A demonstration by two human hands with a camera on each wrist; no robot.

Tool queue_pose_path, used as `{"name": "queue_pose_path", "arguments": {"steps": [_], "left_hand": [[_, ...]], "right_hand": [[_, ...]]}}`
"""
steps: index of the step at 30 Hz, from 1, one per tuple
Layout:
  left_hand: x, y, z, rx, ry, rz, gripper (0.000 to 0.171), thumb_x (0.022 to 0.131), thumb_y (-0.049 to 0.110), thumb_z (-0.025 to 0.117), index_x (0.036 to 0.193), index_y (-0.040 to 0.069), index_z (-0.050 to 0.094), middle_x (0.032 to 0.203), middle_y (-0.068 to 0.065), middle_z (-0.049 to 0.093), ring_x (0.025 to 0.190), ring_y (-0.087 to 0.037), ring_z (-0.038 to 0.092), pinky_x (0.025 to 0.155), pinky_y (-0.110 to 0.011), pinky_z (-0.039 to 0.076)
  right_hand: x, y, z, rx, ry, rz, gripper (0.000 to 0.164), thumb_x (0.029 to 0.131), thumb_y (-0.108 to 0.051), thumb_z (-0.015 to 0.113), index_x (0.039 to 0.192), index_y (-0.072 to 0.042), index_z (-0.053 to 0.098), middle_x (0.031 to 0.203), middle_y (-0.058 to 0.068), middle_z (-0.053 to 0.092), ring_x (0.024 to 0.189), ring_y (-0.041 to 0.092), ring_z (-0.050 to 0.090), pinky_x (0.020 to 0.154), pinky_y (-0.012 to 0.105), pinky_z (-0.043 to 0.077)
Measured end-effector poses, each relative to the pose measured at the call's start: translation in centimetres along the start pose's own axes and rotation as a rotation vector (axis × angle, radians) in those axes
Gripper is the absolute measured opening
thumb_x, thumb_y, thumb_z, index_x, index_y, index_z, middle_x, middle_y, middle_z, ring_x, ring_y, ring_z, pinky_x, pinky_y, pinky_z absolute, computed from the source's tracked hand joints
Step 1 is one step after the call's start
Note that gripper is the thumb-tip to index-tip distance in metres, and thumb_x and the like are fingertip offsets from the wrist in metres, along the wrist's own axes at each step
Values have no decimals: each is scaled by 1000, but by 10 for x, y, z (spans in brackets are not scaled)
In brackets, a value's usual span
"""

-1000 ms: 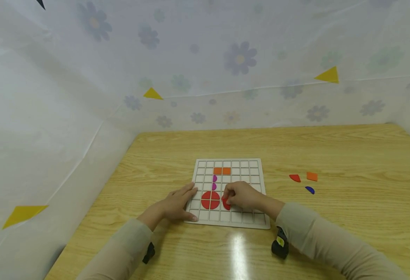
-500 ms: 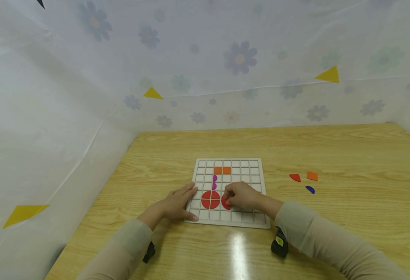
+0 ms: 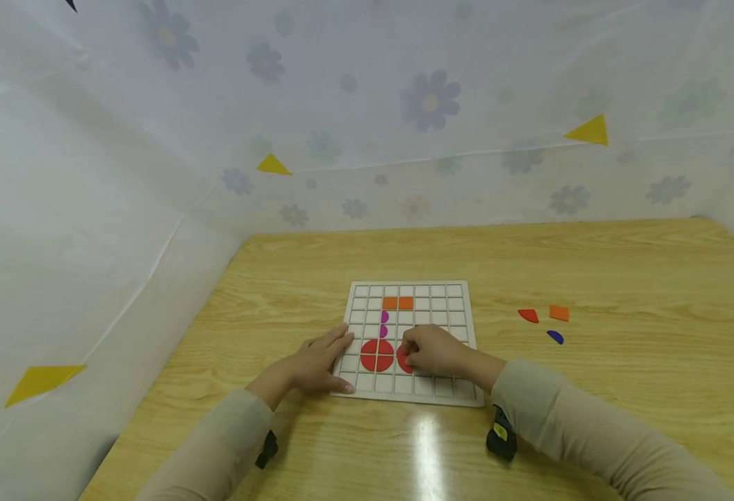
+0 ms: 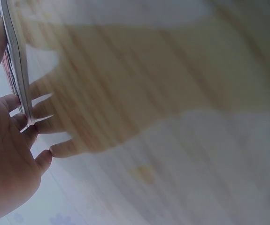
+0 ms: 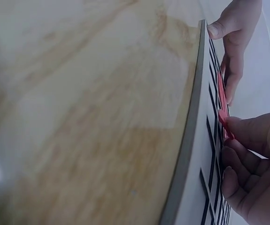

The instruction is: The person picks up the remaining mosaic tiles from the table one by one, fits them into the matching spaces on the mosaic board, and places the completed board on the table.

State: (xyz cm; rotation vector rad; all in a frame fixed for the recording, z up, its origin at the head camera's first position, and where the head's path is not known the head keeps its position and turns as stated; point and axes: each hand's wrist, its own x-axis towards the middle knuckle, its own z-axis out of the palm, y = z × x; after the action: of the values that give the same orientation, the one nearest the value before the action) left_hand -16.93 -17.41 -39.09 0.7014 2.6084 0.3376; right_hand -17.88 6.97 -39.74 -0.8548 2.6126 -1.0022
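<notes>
A white grid board (image 3: 438,391) lies on the wooden table. My left hand (image 3: 318,362) rests along its left edge, fingers spread and fairly straight; the left wrist view shows the fingertips (image 4: 19,121) at the board's rim. Over the board's lower middle, my right hand (image 3: 432,350) pinches a red quarter-circle piece (image 5: 224,123) between thumb and fingers. That piece stands slightly tilted at the board's surface, partly hidden by the fingers. Just left of it, several red quarter pieces (image 3: 369,362) form a full circle. Above them sit two purple half-circles (image 3: 384,331) and two orange squares (image 3: 390,303).
To the right of the board lie a loose red quarter piece (image 3: 529,316), an orange square piece (image 3: 559,313) and a blue half-circle piece (image 3: 555,337). Pale flowered sheeting (image 3: 354,188) with yellow triangles encloses the table (image 3: 266,278) at the back and sides.
The red piece under my right fingers has turned slightly and now shows a rounder left outline. The right hand has barely shifted; the left hand stays in place.
</notes>
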Motion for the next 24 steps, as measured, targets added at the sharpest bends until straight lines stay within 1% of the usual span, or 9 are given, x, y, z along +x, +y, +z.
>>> {"name": "queue_pose_path", "arguments": {"steps": [8, 14, 20, 24], "left_hand": [[0, 1, 0, 24, 0, -5, 89, 72, 51, 59, 138, 10, 17, 144, -6, 3, 129, -21, 6, 100, -43, 12], [0, 0, 0, 20, 2, 4, 88, 72, 51, 59, 138, 9, 18, 144, -7, 4, 129, -22, 6, 99, -44, 12], [0, 0, 0, 14, 4, 10, 88, 72, 51, 59, 138, 9, 18, 144, -8, 4, 129, -22, 6, 99, -44, 12], [-1, 0, 0, 16, 5, 5, 89, 72, 52, 59, 138, 10, 18, 144, -7, 3, 129, -21, 5, 100, -43, 12]], "right_hand": [[-1, -2, 1, -57, -9, -16, 4, 74, -6, 63, 74, -6, 59, 65, -4, 52, 62, 10, 47, 57, 26, 41], [-1, -3, 0, -63, -14, -18, 7, 73, -8, 65, 76, -6, 59, 67, -4, 52, 63, 10, 47, 58, 26, 41], [1, -5, 4, -97, -12, 27, 13, 70, -13, 69, 75, -10, 57, 68, -5, 49, 64, 10, 44, 58, 26, 39], [1, -6, 6, -100, -18, 54, 12, 71, -13, 68, 75, -11, 57, 68, -4, 48, 64, 11, 44, 58, 28, 39]]}}
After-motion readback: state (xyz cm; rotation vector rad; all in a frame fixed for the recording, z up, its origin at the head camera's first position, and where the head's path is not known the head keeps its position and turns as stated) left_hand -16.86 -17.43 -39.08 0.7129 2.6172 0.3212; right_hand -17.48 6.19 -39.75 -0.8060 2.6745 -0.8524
